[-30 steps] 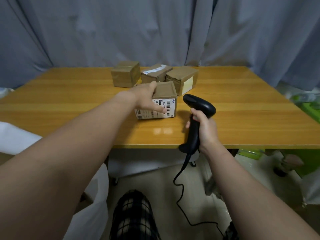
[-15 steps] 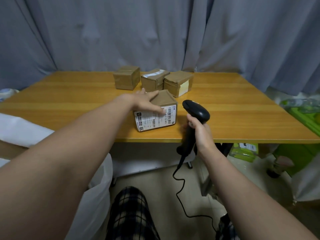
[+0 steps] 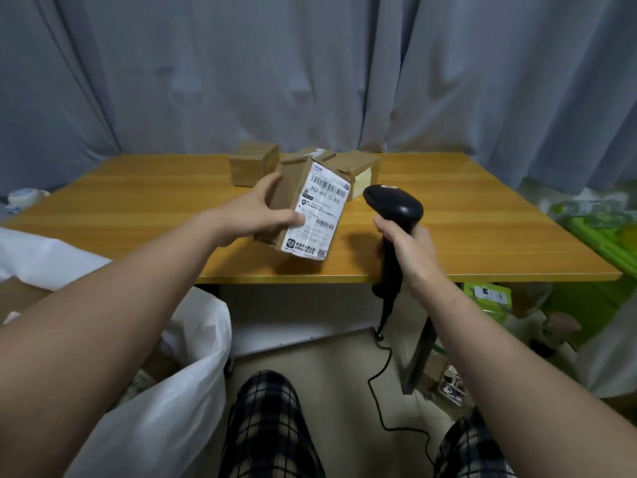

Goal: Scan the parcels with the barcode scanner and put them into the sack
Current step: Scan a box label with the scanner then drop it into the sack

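Observation:
My left hand (image 3: 256,213) grips a brown cardboard parcel (image 3: 312,210) lifted off the wooden table (image 3: 465,215) and tilted, its white barcode label turned toward me. My right hand (image 3: 406,248) holds the black barcode scanner (image 3: 393,207) by its handle, just right of the parcel, head level with the label. Three more brown parcels sit at the table's back: one at the left (image 3: 253,163), one (image 3: 312,155) mostly hidden behind the held parcel, one at the right (image 3: 360,169). A white sack (image 3: 165,401) stands open at my lower left.
The scanner's black cable (image 3: 382,384) hangs down to the floor between my knees. Green boxes and clutter (image 3: 593,267) fill the floor on the right. A grey curtain hangs behind the table. White sheeting and a tape roll (image 3: 24,196) lie at the left.
My left hand has lifted the labelled parcel off the table and tilted its label upward. The scanner in my right hand has risen beside it.

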